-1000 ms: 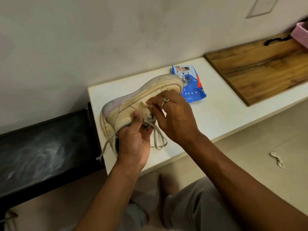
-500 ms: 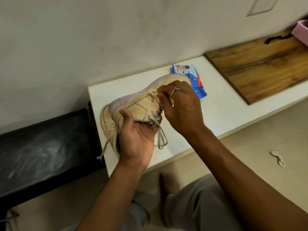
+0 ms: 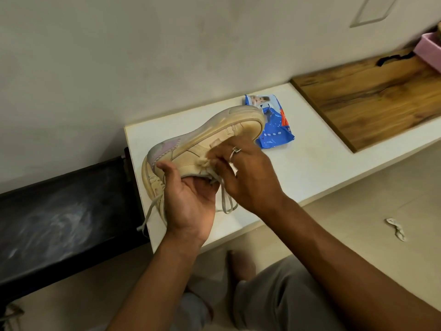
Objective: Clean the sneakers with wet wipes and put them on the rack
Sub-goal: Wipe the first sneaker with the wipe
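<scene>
Beige sneaker gripped in left hand; right hand fingers pinch wipe against side.

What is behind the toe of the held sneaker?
A blue wipes pack lies on the counter behind the sneaker. The toe covers the pack's left edge, so that part is hidden. The left hand holds the sneaker; the right hand pinches a wipe.

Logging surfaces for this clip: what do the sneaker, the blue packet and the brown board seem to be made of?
Sneaker: matte cream leather or imitation leather, going by stitched smooth panels; the thick sole looks rubbery. Packet: glossy plastic film, crinkled with bright highlights. Board: wood or wood-look laminate, streaky grain with a low sheen; which one, unclear.
</scene>
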Available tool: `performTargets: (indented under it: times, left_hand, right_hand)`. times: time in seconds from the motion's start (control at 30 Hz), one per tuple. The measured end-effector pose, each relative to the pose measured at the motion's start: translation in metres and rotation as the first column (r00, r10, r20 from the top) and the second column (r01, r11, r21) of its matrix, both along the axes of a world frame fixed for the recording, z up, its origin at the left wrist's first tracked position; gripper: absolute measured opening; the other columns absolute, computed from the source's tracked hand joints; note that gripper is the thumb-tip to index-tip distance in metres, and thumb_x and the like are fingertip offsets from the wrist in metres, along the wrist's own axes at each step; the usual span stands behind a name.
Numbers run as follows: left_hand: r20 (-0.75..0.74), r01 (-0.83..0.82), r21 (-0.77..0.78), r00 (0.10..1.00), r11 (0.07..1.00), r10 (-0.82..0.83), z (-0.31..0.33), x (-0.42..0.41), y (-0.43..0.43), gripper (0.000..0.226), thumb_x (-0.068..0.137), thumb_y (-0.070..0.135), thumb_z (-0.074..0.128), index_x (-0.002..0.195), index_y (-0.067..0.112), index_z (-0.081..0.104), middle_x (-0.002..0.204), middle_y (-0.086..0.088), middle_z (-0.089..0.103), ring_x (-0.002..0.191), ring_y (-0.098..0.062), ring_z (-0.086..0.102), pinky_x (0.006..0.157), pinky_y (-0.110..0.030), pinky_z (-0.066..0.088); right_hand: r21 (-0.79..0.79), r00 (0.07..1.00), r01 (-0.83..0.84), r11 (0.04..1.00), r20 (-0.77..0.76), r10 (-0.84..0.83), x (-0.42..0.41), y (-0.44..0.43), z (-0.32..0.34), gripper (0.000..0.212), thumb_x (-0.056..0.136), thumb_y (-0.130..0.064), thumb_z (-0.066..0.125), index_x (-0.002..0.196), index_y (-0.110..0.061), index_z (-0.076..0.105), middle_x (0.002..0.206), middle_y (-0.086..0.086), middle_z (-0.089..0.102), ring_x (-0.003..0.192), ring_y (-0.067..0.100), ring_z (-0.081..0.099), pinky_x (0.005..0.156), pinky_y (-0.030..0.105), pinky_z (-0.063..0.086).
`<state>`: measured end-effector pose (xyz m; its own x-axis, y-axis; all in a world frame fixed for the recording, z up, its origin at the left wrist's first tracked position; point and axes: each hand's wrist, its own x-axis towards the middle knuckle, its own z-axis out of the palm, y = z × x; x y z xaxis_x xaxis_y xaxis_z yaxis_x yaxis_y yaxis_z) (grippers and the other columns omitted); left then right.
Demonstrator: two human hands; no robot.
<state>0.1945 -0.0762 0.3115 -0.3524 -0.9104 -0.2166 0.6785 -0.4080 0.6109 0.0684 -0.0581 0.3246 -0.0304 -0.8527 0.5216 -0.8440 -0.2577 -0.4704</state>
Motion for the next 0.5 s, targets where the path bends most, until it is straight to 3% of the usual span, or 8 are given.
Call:
performTargets:
  times: [0.07, 0.2, 0.37, 0.5]
  left_hand:
    - [0.004, 0.014, -0.007, 1.000, 1.000, -0.014, 0.001, 0.000, 0.001, 0.077, 0.100, 0.063, 0.018, 0.147, 0.008, 0.044, 0.137, -0.014, 0.059, 0.125, -0.026, 0.057, 0.102, -0.037, 0.046]
    - [-0.001, -0.004, 0.007, 1.000, 1.000, 0.004, 0.001, -0.003, 0.003, 0.073, 0.100, 0.062, 0.023, 0.147, 0.011, 0.044, 0.141, -0.015, 0.056, 0.133, -0.032, 0.051, 0.117, -0.050, 0.030]
    - [-0.024, 0.008, -0.004, 1.000, 1.000, -0.008, -0.004, -0.001, -0.002, 0.078, 0.100, 0.065, 0.018, 0.147, 0.008, 0.044, 0.141, -0.015, 0.056, 0.130, -0.029, 0.052, 0.108, -0.041, 0.037]
    - [-0.023, 0.018, -0.017, 1.000, 1.000, -0.019, -0.004, 0.000, -0.002, 0.080, 0.099, 0.066, 0.020, 0.145, 0.007, 0.047, 0.134, -0.015, 0.059, 0.125, -0.028, 0.053, 0.111, -0.042, 0.032]
  right_hand:
    - [-0.024, 0.999, -0.031, 0.999, -0.023, 0.031, 0.004, -0.001, 0.002, 0.018, 0.094, -0.019, 0.059, 0.101, -0.011, 0.074, 0.096, 0.005, 0.069, 0.090, 0.024, 0.061, 0.076, 0.036, 0.050]
    - [-0.078, 0.985, 0.173, 0.982, 0.001, -0.174, -0.009, -0.011, 0.004, 0.014, 0.093, -0.019, 0.063, 0.100, -0.012, 0.074, 0.092, 0.003, 0.068, 0.087, 0.020, 0.058, 0.074, 0.036, 0.049]
    - [0.005, 1.000, 0.001, 1.000, 0.002, -0.001, 0.006, -0.006, 0.002, 0.015, 0.095, -0.019, 0.061, 0.102, -0.013, 0.073, 0.094, 0.003, 0.068, 0.089, 0.022, 0.059, 0.077, 0.038, 0.048]
    - [0.031, 0.999, 0.014, 0.999, 0.031, -0.015, 0.005, -0.006, 0.005, 0.021, 0.095, -0.028, 0.062, 0.106, -0.016, 0.075, 0.096, 0.001, 0.069, 0.090, 0.018, 0.059, 0.076, 0.038, 0.048]
